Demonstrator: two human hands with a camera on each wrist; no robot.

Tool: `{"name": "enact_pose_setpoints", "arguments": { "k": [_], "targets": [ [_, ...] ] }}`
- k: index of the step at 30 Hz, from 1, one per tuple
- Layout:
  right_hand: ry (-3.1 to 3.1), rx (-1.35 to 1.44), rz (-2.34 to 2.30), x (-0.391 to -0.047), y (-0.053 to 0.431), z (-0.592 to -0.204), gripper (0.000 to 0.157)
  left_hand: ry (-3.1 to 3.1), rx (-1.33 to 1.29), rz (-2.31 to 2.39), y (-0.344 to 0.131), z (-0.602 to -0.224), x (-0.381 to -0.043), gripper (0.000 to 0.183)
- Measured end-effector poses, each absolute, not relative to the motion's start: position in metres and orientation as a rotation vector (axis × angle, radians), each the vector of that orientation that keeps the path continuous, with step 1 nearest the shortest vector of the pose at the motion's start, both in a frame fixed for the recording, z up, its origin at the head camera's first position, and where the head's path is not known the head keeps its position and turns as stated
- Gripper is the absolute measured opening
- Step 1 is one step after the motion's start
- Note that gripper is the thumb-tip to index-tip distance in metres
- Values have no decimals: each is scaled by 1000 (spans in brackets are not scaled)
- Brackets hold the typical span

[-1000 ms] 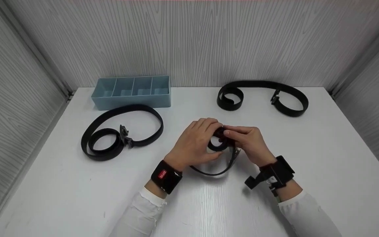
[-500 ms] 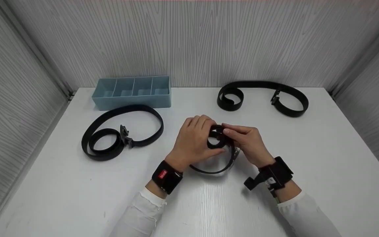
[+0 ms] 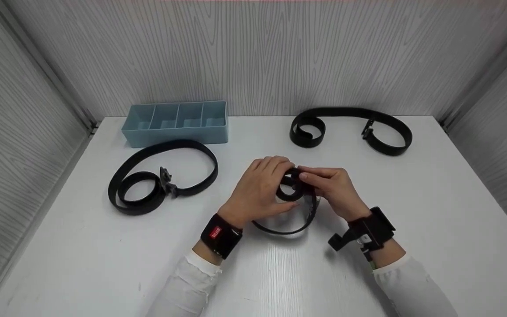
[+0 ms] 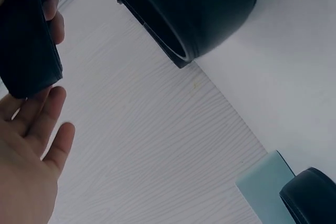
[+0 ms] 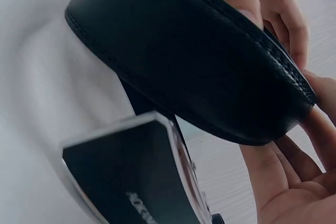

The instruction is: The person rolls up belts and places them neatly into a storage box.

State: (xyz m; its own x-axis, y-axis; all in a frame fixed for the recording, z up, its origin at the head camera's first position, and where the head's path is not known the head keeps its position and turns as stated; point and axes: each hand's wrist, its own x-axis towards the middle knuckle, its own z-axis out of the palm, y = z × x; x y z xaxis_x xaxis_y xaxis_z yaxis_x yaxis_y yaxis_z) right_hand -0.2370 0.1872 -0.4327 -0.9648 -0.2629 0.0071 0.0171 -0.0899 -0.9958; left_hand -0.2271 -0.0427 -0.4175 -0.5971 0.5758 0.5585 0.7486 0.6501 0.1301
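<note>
A black belt [image 3: 285, 232] is partly wound into a small coil between both hands, its loose loop hanging toward the near side. My left hand [image 3: 258, 193] curls round the coil from the left, fingers over the far side and thumb at the near side. From the right, my right hand [image 3: 336, 189] pinches the coil's edge between thumb and fingers. The right wrist view shows the stitched strap [image 5: 184, 61] bent across the fingers, with a metal-rimmed buckle [image 5: 126, 166] with lettering below it. In the left wrist view, the strap [image 4: 31, 56] meets the fingers at upper left.
A second black belt [image 3: 117, 187] with a buckle lies loosely coiled at left. Close behind it stands a blue four-slot organizer box [image 3: 176, 135]. A third black belt [image 3: 337, 112] lies at back right on the white table [image 3: 447, 211]. Wood-grain panels [image 3: 258, 53] enclose the back and sides.
Both hands stay around the same spot, shifting slightly. The left hand's fingers lifted off a little, then came back over the coil as it turned between the hands.
</note>
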Motion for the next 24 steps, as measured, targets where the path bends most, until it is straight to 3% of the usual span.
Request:
{"name": "enact_pose_setpoints", "arguments": {
  "k": [11,24],
  "targets": [
    [1960,-266,-2194,-236,185,-431,37,-2322,-1025,-471,-42,-419,-230,68],
    [1950,-311,-2223,-235,182,-434,40,-2290,-869,-456,-40,-422,-229,81]
  ]
}}
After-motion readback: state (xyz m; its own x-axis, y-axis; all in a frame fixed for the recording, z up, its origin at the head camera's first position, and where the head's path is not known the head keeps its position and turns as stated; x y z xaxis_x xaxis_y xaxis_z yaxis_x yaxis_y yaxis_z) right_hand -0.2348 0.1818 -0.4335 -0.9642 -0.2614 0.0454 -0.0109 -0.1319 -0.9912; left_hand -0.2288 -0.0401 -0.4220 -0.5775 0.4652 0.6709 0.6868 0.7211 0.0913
